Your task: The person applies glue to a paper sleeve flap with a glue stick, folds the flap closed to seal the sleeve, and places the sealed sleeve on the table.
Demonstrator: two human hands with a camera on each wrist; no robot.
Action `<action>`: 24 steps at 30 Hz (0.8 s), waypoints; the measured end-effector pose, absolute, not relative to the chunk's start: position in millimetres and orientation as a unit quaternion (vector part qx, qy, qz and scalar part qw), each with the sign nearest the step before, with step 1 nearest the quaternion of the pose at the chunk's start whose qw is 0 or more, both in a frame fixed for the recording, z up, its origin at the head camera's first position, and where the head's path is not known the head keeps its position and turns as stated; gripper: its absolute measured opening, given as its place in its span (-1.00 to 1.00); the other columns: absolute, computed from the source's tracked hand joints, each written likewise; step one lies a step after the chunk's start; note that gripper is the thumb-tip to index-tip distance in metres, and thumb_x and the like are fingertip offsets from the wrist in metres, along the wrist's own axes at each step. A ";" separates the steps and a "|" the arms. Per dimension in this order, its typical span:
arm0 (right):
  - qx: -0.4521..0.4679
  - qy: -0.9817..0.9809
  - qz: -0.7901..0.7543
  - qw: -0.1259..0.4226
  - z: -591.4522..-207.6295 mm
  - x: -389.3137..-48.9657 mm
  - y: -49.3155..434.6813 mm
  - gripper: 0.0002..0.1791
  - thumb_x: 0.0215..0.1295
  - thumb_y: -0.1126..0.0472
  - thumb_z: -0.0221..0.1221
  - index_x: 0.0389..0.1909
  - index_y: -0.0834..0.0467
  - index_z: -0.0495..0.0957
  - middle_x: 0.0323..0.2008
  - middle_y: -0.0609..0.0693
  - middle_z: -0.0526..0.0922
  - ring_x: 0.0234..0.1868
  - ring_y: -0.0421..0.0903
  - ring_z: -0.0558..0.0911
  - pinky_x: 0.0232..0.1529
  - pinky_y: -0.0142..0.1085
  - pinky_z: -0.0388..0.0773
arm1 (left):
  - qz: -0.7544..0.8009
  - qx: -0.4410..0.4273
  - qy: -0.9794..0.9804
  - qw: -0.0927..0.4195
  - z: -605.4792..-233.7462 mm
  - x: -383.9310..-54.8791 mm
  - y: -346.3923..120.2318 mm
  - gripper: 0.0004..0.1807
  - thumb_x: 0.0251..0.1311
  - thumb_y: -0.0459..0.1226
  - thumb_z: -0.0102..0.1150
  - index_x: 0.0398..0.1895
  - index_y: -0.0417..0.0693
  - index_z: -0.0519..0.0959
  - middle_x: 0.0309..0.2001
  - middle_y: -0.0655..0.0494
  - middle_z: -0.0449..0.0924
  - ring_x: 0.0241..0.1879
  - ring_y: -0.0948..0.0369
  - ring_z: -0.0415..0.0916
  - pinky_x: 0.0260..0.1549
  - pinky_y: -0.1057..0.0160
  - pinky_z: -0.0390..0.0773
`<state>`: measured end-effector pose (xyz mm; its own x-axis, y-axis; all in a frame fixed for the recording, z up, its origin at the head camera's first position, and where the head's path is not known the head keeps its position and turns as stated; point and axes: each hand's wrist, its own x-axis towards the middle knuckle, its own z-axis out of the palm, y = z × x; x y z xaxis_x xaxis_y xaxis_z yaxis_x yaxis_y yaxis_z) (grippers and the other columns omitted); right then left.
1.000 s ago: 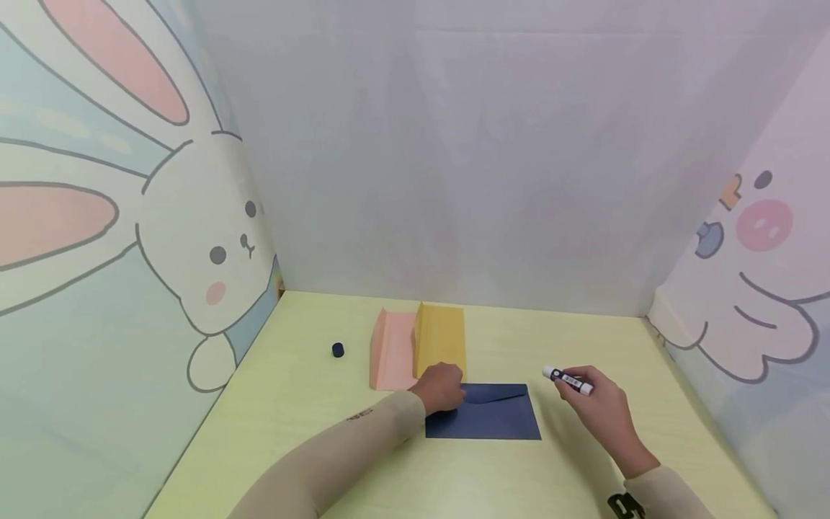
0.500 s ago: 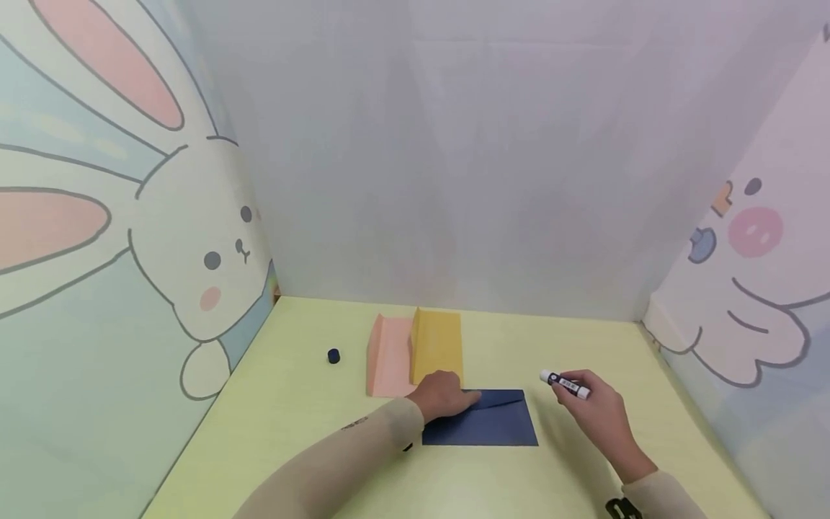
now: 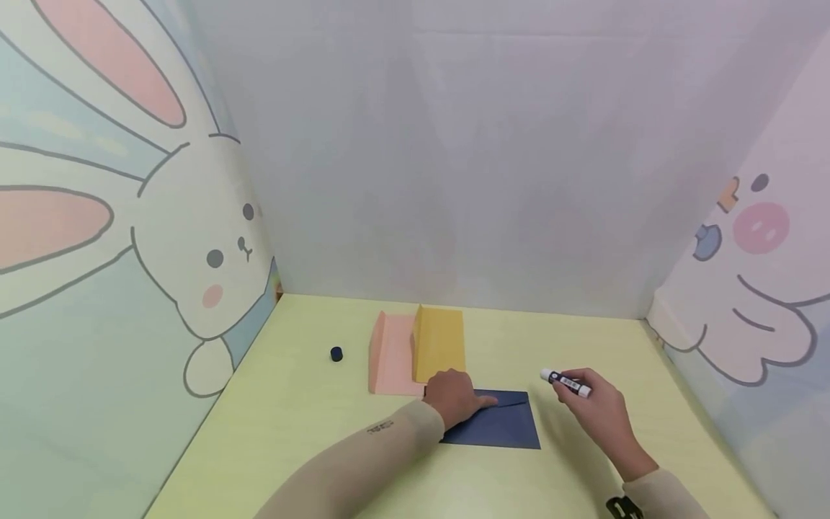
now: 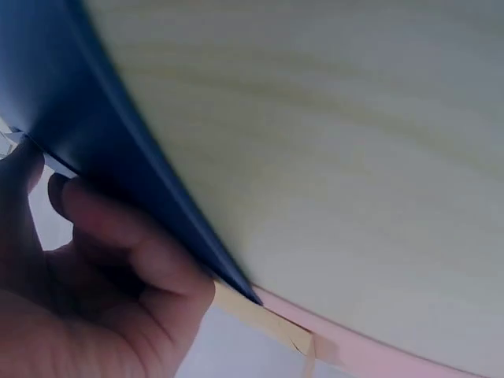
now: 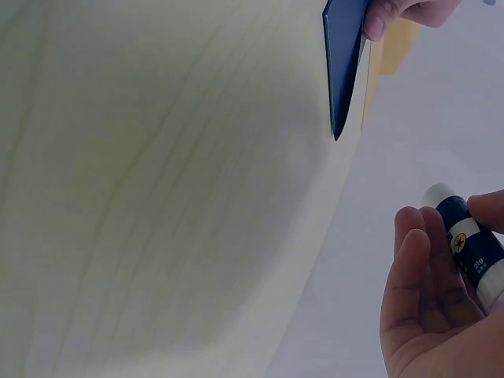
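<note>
My left hand (image 3: 452,398) rests on the flap side of a dark blue envelope (image 3: 499,427) lying on the table. Its thumb stretches rightward along the flap, and the hand covers the envelope's left part. In the left wrist view, the fingers (image 4: 130,244) bend loosely beside the envelope's edge (image 4: 118,142), apart from the thumb. Off to the right, my right hand (image 3: 603,418) holds a glue stick (image 3: 565,383) between thumb and fingers, above the table. The glue stick has a dark blue label and white ends, its bare white end pointing left.
Behind the blue envelope lie a pink envelope (image 3: 397,353) and a yellow envelope (image 3: 442,346), flaps raised, the yellow overlapping the pink. A small dark cap (image 3: 336,354) stands to their left. Cloth walls border the pale yellow table (image 3: 292,418) at back and sides.
My left hand has moved rightward along the blue envelope's flap, its thumb now stretched out. The envelope has turned slightly. My right hand keeps holding the glue stick in nearly the same place.
</note>
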<state>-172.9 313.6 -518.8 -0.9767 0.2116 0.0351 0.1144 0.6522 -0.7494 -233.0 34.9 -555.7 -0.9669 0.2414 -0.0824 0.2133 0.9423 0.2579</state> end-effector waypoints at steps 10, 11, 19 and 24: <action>-0.087 -0.908 0.405 0.056 -521.9 -175.2 316.0 -0.53 0.64 0.00 0.50 0.31 0.24 0.75 -0.10 0.09 0.98 -0.29 -0.41 0.72 -0.33 -0.36 0.65 | 0.142 0.131 0.979 0.062 -565.3 -239.3 31.8 -0.11 0.30 0.52 0.54 -0.78 0.10 0.40 -0.70 0.25 0.11 -0.66 0.19 0.40 -0.61 0.24 0.34; -0.088 -0.909 0.404 0.055 -521.9 -175.1 316.3 -0.53 0.64 0.00 0.50 0.31 0.24 0.75 -0.10 0.09 0.98 -0.29 -0.41 0.72 -0.33 -0.36 0.65 | 0.140 0.134 0.979 0.063 -565.5 -239.8 31.1 -0.11 0.31 0.51 0.53 -0.78 0.11 0.38 -0.70 0.25 0.11 -0.65 0.20 0.39 -0.60 0.24 0.34; -0.086 -0.908 0.405 0.059 -524.0 -174.8 318.8 -0.53 0.64 0.01 0.50 0.32 0.25 0.74 -0.11 0.09 0.98 -0.30 -0.43 0.72 -0.32 -0.36 0.65 | 0.170 0.154 0.971 0.072 -561.8 -242.0 25.4 -0.12 0.35 0.41 0.59 -0.78 0.12 0.31 -0.69 0.28 0.05 -0.68 0.23 0.32 -0.61 0.27 0.27; -0.085 -0.908 0.406 0.062 -525.8 -174.8 320.1 -0.54 0.63 0.02 0.51 0.30 0.25 0.75 -0.15 0.06 0.98 -0.32 -0.43 0.70 -0.34 -0.37 0.64 | 0.203 0.163 0.961 0.096 -558.6 -244.1 20.3 -0.20 0.38 0.27 0.66 -0.75 0.07 0.39 -0.68 0.27 0.09 -0.65 0.22 0.34 -0.56 0.28 0.27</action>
